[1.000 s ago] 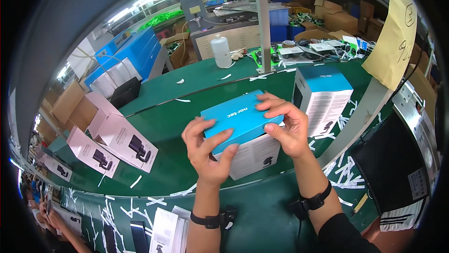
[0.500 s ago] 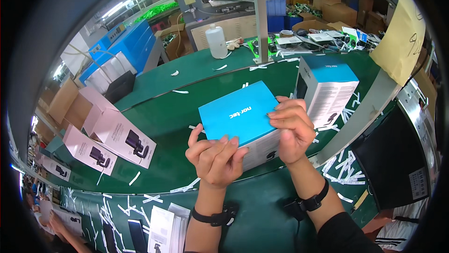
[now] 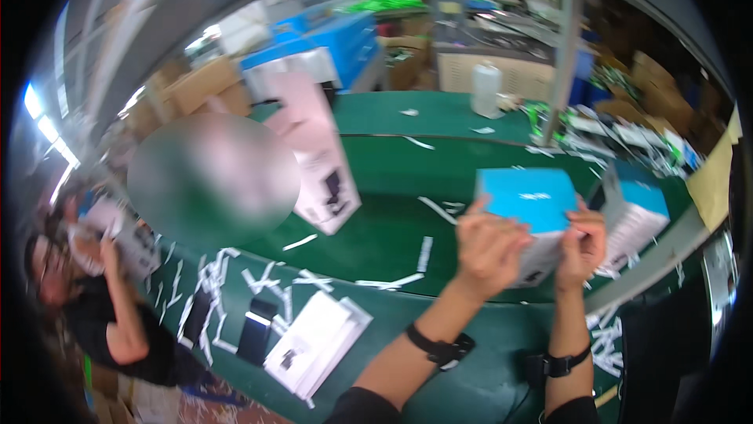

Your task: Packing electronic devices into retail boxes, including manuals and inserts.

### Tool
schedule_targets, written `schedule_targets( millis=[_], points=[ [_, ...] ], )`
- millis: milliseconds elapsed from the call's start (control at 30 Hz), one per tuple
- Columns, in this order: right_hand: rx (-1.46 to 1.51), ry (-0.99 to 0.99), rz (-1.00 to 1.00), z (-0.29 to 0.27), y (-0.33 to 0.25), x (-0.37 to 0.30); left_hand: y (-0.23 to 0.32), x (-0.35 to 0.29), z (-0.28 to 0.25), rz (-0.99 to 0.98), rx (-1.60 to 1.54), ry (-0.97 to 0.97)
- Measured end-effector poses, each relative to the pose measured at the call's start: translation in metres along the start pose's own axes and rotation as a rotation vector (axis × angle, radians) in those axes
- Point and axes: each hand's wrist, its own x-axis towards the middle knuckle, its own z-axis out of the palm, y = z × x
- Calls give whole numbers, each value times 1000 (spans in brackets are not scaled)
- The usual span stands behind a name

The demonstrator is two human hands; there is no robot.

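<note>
Both my hands grip a box with a bright blue top (image 3: pixel 527 192) and white printed sides, held slightly tilted over the green work surface. My left hand (image 3: pixel 492 250) presses against its left and near side, fingers curled at the top edge. On the opposite corner, my right hand (image 3: pixel 583 247) has its fingers bent over the edge. A second blue-topped white box (image 3: pixel 637 216) stands just beyond my right hand. To the left, a pale pink carton (image 3: pixel 323 165) with a dark microphone picture stands with its flaps up. The picture is smeared by motion.
White paper strips (image 3: pixel 392 283) litter the green surface (image 3: pixel 376 220). A stack of white booklets (image 3: pixel 318 345) and a dark phone-like slab (image 3: pixel 256 331) lie near the front. Another person (image 3: pixel 102 306) handles a box at left. A metal post (image 3: pixel 561 63) and white bottle (image 3: pixel 486 90) stand behind.
The view has swung left, so the person at left shows more fully. The blue-topped box and both hands appear farther right, the box still held in them.
</note>
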Motion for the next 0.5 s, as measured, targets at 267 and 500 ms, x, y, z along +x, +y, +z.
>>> schedule_targets(
  millis=[267, 500],
  points=[
    [122, 90, 111, -23, 18, 7, 48, 9, -108, -110, 80, -329],
    [-521, 11, -362, 39, -95, 20, 75, -34, -253, -522, 1127, -667]
  ],
)
